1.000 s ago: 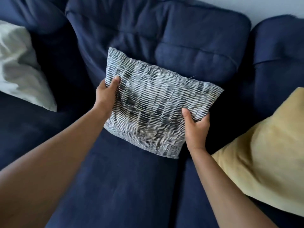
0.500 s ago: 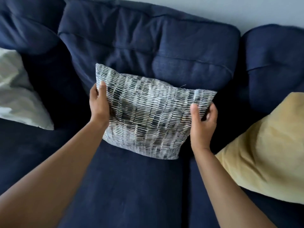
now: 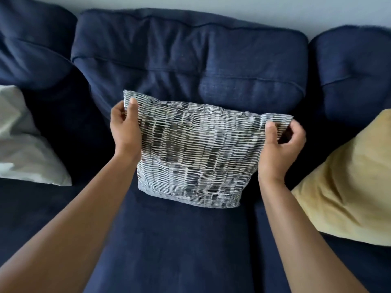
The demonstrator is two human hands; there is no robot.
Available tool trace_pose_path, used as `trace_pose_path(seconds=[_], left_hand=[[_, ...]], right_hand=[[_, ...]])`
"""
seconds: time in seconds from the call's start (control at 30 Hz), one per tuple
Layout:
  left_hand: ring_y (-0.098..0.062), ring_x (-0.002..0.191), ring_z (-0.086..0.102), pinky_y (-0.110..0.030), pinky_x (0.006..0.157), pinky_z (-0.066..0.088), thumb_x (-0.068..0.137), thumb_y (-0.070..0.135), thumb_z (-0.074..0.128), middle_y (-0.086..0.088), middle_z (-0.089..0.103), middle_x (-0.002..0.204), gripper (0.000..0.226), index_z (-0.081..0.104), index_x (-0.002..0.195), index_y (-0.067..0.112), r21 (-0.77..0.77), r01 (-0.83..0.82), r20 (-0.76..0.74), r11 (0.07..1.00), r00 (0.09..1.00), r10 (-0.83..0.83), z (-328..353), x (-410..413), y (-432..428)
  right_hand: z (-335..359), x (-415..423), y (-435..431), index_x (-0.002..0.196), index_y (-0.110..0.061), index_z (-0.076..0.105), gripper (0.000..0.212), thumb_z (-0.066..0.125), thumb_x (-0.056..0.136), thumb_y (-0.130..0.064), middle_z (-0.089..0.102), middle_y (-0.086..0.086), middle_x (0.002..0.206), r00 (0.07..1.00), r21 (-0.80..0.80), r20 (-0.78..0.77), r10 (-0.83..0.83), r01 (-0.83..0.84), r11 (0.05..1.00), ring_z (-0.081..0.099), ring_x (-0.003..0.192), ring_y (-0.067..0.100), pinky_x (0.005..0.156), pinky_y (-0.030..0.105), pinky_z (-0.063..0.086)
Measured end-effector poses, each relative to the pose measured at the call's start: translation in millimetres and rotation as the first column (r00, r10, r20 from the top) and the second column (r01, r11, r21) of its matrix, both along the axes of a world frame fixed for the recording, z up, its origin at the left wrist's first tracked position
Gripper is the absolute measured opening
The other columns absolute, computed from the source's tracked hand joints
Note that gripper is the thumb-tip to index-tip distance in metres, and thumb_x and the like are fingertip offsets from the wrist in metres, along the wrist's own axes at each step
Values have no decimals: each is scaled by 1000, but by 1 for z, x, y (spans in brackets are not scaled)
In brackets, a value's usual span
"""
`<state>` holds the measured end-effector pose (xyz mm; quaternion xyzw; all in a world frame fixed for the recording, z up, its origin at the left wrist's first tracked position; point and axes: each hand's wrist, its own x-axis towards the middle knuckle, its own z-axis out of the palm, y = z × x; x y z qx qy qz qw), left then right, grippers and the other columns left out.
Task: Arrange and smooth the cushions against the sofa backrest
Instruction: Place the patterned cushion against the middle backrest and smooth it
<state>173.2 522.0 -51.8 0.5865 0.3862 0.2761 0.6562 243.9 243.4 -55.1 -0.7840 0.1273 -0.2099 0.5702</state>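
Head view: patterned cushion [image 3: 190, 157] between hands; left hand [image 3: 125, 132], right hand [image 3: 279, 144] pinch top corners.

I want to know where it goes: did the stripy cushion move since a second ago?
Yes. The patterned cushion has turned from tilted to nearly square with the middle back cushion, and both hands now pinch its top corners.
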Motion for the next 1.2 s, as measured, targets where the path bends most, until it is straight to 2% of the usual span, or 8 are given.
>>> trace_pose_path(seconds=[0.13, 0.27, 0.37, 0.53, 0.73, 0.93, 1.07, 1.2], left_hand=[[-3, 77, 58, -19, 74, 52, 98, 29, 61, 8, 64, 85, 12, 64, 94, 18, 83, -112, -5, 990, 994, 113, 5, 7, 15], [-2, 78, 54, -20, 76, 50, 97, 29, 61, 7, 59, 89, 7, 58, 93, 24, 87, -253, -8, 963, 967, 255, -3, 10, 15], [-9, 117, 55, -33, 107, 44, 95, 35, 60, 0, 54, 131, 41, 52, 134, 23, 308, -257, -26, 916, 960, 278, -5, 13, -3], [-34, 153, 19, -51, 124, 6, 105, 21, 42, -16, 27, 162, 53, 32, 153, 1, 872, 84, -54, 482, 996, -76, -12, 0, -64], [-30, 155, 9, -50, 124, -7, 105, 46, 24, -11, 17, 167, 63, 18, 159, 15, 822, 568, -570, -45, 815, -109, -84, -15, -31], [-37, 154, 0, -63, 121, 0, 108, 37, 26, -15, 5, 168, 62, 11, 159, 7, 826, 425, -508, 370, 845, 164, -53, -2, 0], [-40, 153, 5, -51, 123, -9, 106, 29, 29, -19, 11, 165, 59, 21, 156, 0, 906, 359, -356, 225, 933, -57, -51, -14, -75], [-20, 154, 0, -46, 124, -10, 105, 34, 28, -10, 10, 167, 61, 14, 159, 8, 826, 543, -542, 154, 839, -49, -103, -27, -76]], right_hand=[[20, -17, 32, 133, 9, 51, 42, 55, 99, -14, 50, 25, 141, 895, -393, 377, 239, -80, 916, 44, 137, 38, 111, 53, 35], [14, -43, 78, 145, 0, 43, 46, 43, 103, -18, 37, 17, 156, 738, -689, 209, 641, -354, 632, 27, 148, 32, 119, 56, 22], [3, -42, 85, 150, -2, 36, 49, 34, 105, -21, 31, 14, 160, 728, -733, 104, 677, -404, 548, 21, 151, 28, 122, 50, 15], [-14, -41, 77, 151, -2, 34, 49, 35, 105, -18, 29, 14, 160, 766, -780, 112, 633, -327, 533, 21, 151, 28, 122, 50, 15], [-55, 9, 18, 158, -17, 18, 58, 31, 106, -38, 12, 5, 166, 863, -935, -113, 493, -260, 242, 9, 153, 22, 122, 49, 2], [-35, 10, 1, 157, -9, 17, 57, 28, 107, -34, 12, 10, 166, 946, -893, -36, 323, -175, 415, 7, 153, 25, 122, 52, 1], [-39, -36, 50, 155, -3, 21, 55, 35, 105, -21, 17, 13, 163, 852, -834, 80, 517, -227, 503, 10, 152, 27, 123, 48, 2], [-83, -41, 47, 156, -9, 21, 61, 47, 101, -13, 19, 7, 164, 792, -915, -53, 609, -283, 288, 11, 152, 21, 123, 42, -4]])
